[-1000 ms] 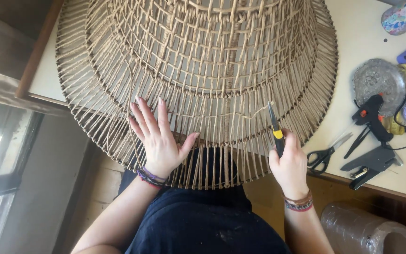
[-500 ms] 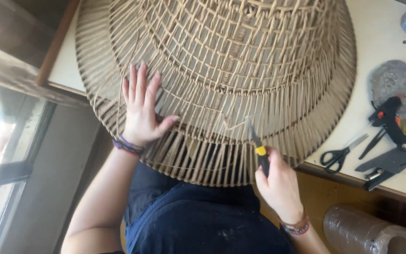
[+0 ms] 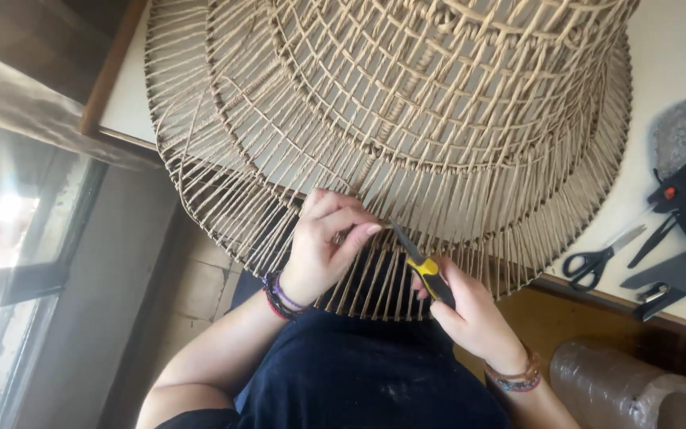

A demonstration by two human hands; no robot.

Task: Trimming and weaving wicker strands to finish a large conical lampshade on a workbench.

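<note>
Filling the upper frame, overhanging the table (image 3: pixel 660 71) edge: wicker shade (image 3: pixel 406 119). At lower centre, left hand (image 3: pixel 323 242) pinching a rim strand, fingers curled. Right hand (image 3: pixel 470 314) wrapped around yellow-handled pliers (image 3: pixel 422 266), tip seemingly touching that strand. At right: scissors (image 3: pixel 597 258), glue gun (image 3: pixel 680 199).

Daylight fills the picture, strongest at the far left of the frame, where the window (image 3: pixel 9 262) is blown out to white glare with a soft reflected haze across the glass. The white bench (image 3: pixel 676 71) at the upper right is bright and evenly lit. The woven shade (image 3: pixel 406 103) in the upper middle is sharp, each strand clear, and it throws a dim shadow on the dark clothing at the lower middle. The plastic roll (image 3: pixel 629 389) at the lower right is slightly soft. Straight lines lean outward near the left edge.
</note>
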